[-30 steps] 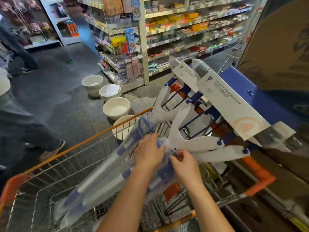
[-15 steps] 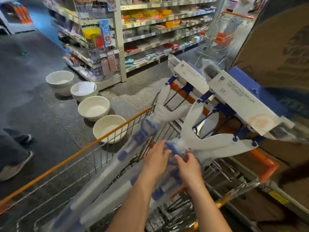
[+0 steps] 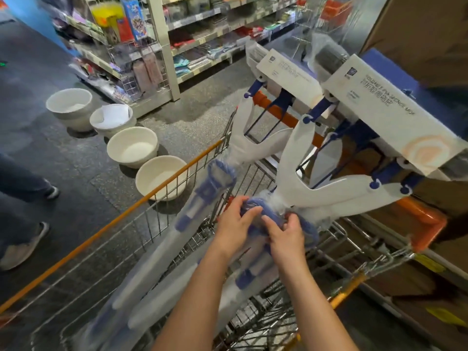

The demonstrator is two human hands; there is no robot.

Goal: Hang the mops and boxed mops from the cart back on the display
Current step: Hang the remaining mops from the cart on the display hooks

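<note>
Left hand [image 3: 235, 220], right hand [image 3: 287, 238] slid up mop [image 3: 291, 168] toward head.

Bright, even store light leaves soft shadows beside the white bowls [image 3: 131, 148]; motion blur smears the shelves [image 3: 83, 26], wide-angle edges bend.

An orange-rimmed wire shopping cart [image 3: 121, 218] fills the foreground. Two white-and-blue, plastic-wrapped sponge mops lie slanted in it side by side, with their handles toward its near left corner and their heads jutting out over its far right end. The left mop [image 3: 243, 138] runs along the cart's left wall, and the right mop [image 3: 298, 158] lies just beside it. The left hand [image 3: 233, 224] and right hand [image 3: 286, 236] meet on the right mop's neck, fingers curled on it. On the dark speckled floor [image 3: 76, 186] left of the cart, four white round bowls [image 3: 131, 148] stand in a row leading back to tall metal store shelving [image 3: 162, 59]. A brown cardboard box [image 3: 425, 34] rises at far right, behind the mop heads.
</note>
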